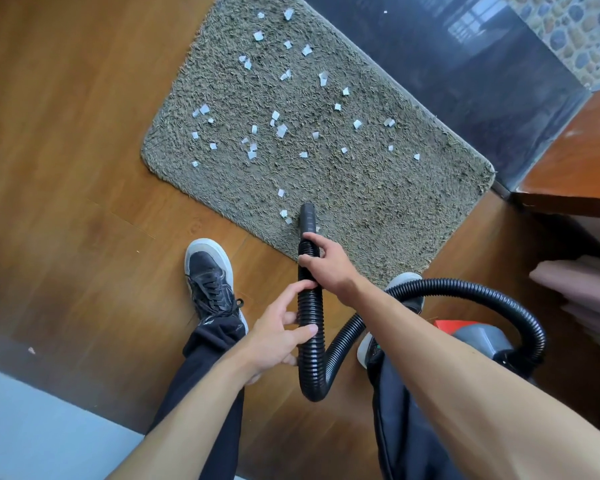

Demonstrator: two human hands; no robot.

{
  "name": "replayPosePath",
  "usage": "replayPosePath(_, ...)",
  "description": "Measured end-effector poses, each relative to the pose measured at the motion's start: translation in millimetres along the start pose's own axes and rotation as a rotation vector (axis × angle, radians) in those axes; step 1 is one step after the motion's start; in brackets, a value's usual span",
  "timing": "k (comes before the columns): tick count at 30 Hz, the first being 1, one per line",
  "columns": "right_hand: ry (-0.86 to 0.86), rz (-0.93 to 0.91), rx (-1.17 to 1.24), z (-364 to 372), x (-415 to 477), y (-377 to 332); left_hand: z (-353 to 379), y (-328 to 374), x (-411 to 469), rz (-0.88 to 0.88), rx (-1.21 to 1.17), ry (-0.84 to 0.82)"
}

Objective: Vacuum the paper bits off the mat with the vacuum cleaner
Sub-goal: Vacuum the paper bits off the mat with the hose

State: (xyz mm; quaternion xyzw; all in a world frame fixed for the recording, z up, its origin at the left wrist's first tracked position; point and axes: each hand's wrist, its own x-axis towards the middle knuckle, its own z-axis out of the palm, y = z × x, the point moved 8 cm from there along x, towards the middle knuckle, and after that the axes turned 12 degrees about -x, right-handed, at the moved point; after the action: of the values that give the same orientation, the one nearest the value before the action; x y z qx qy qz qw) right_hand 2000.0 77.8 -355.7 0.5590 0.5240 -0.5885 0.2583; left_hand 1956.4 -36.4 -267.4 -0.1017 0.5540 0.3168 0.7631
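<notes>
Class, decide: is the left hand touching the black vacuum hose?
Touching. The head view shows the left hand pinching the hose between thumb and fingers.

Bare forearms [465,375], dark loose trousers [201,382], black lace-up sneakers [210,278] with pale grey soles [201,244]

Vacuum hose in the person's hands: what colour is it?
The vacuum hose is black and ribbed, clearest in the head view.
</notes>
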Motion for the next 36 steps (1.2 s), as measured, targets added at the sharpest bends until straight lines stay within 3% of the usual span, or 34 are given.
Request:
replayPosePath(8,0.015,0.094,0.152,-22,-7,19,15,5,10,-0.035,0.090,-0.059)
replayPosePath(16,0.000,0.180,0.156,-13,-22,41,21,-11,-1,-0.088,0.098,-0.087)
replayPosePath(25,-0.019,0.120,0.136,-2,-16,18,3,-6,-6,-0.062,0.036,-0.051)
replayPosePath(32,-0.061,0.181,0.096,3,-15,26,5,-11,-7,-0.068,0.009,-0.063)
replayPosePath(36,-0.089,0.089,-0.014,17,-13,8,2,-17,-14,-0.038,-0.077,0.000)
